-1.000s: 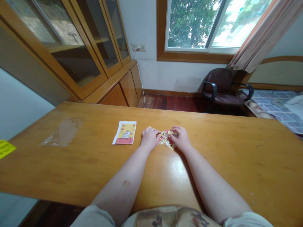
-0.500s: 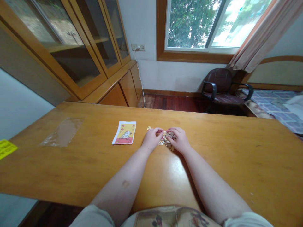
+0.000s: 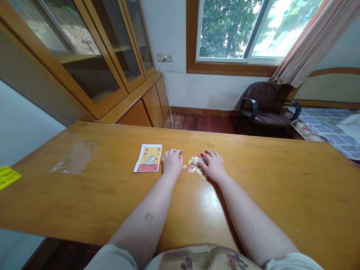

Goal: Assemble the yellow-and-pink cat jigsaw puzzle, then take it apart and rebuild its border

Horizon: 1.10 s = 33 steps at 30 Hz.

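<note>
A small heap of jigsaw puzzle pieces, white, yellow and pink, lies on the wooden table in front of me. My right hand rests at the heap's right side with its fingers apart, touching the pieces and hiding some of them. To the left of the heap, my left hand has its fingers bent together at the tips over a single puzzle piece, mostly hidden by them. Just left of that hand lies a picture card showing a white cartoon animal on yellow and red.
A clear plastic bag lies flat on the left of the table. A yellow label shows at the left edge. Beyond the table stand a glass-door cabinet, an armchair and a bed.
My left hand has moved left, away from the heap, onto the spot where a lone piece lay. More of the heap shows. My right hand stays almost in place, its fingers slightly shifted.
</note>
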Tool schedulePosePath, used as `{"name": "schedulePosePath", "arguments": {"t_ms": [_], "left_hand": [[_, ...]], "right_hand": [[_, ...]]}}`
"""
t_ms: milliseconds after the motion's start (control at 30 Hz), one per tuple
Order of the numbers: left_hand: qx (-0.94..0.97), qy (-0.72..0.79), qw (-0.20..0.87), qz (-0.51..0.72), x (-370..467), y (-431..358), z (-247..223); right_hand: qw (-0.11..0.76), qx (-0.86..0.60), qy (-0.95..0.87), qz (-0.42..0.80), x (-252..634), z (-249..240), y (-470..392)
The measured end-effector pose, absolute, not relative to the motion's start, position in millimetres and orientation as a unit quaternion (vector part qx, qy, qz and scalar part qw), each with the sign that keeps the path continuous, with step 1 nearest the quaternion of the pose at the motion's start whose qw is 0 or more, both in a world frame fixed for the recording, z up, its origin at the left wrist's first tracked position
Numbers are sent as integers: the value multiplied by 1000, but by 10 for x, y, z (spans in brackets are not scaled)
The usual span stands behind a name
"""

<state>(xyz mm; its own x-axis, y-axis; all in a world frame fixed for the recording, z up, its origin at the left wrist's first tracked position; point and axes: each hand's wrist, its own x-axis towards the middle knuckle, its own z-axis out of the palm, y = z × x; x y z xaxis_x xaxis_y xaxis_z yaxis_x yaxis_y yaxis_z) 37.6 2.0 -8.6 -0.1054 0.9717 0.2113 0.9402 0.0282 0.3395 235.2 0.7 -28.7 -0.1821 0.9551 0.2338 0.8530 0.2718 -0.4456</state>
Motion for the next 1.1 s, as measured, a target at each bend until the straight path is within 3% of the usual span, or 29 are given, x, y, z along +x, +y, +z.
{"name": "schedulePosePath", "arguments": {"t_ms": [233,1100], "left_hand": [[787,588,89,163,498,-17,-200],[807,552,118,174,524,-54,-170]], "right_hand": [[210,-612,-754,115,2327,-255,3],[213,-634,-732,131,2332,-238,23]]}}
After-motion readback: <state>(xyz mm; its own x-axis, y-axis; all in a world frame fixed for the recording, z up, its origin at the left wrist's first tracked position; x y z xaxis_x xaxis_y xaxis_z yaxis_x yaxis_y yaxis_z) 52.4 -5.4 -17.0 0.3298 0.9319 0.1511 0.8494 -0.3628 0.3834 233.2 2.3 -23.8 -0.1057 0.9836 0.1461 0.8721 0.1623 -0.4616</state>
